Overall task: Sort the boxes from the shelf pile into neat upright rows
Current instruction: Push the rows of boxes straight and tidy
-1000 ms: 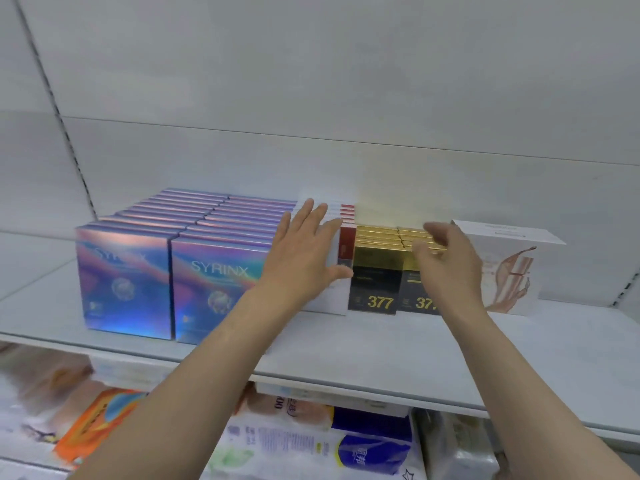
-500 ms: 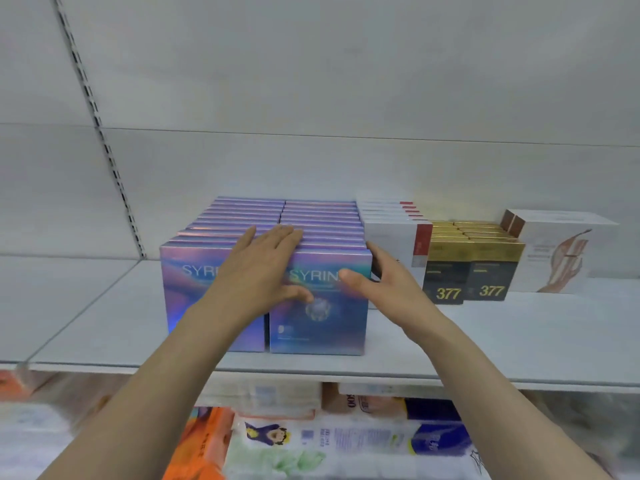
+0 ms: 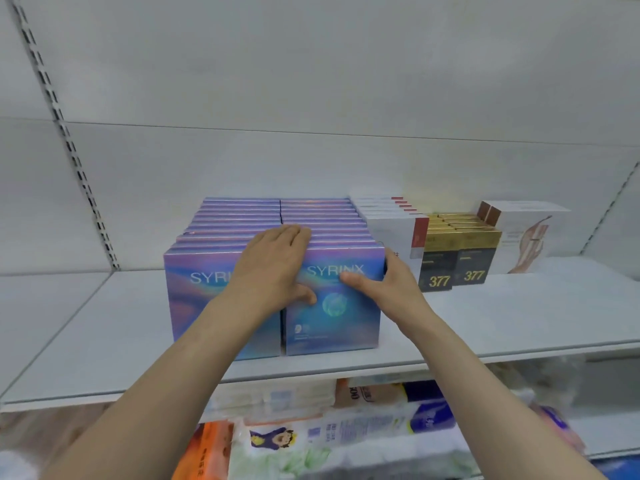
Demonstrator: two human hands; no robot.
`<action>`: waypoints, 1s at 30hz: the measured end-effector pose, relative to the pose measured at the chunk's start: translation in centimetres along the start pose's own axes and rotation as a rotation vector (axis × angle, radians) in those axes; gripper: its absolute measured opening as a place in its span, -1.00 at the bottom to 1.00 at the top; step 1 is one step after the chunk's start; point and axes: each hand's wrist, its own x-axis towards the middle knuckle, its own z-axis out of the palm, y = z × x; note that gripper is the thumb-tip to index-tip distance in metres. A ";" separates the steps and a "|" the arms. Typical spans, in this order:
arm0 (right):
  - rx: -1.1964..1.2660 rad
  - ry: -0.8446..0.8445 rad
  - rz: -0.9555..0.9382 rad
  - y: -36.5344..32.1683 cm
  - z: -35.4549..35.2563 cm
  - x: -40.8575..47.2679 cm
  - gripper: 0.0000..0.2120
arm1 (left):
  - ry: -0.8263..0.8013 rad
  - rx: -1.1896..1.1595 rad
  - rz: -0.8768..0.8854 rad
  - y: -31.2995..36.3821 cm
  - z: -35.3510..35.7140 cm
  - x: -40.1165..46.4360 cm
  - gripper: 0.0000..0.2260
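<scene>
Two upright rows of iridescent blue-purple SYRINX boxes [image 3: 332,306] stand side by side on the white shelf [image 3: 104,334]. My left hand [image 3: 273,268] lies flat over the top front of both rows, fingers straight, thumb on the right front box's face. My right hand [image 3: 388,282] grips the right edge of the right front SYRINX box, thumb on its face and fingers round its side. To the right stand a row of white boxes with red corners [image 3: 398,230], two rows of black-and-gold 377 boxes [image 3: 457,258], and white boxes with a hand drawing [image 3: 526,237].
The shelf's back panel [image 3: 311,161] is close behind the rows. Bare shelf lies left of the SYRINX rows and along the front edge. Below the shelf lie soft packs of tissue and orange packages [image 3: 311,441].
Both hands left the white and 377 boxes and came left to the SYRINX rows. Since half a second ago my right hand has closed in on the right front box's edge.
</scene>
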 end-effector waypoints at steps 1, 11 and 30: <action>0.001 -0.009 -0.002 0.1 0.0 -0.1 -0.42 | 0.028 -0.017 0.012 -0.2 0.1 -0.5 -0.04; -0.002 -0.064 0.027 2.4 0.9 -1.6 -0.43 | 0.574 -0.445 -0.420 -4.4 3.8 -9.4 0.02; 0.025 -0.010 0.081 1.8 1.7 -1.7 -0.42 | 0.485 -0.969 -0.735 -4.5 5.1 -10.8 -0.29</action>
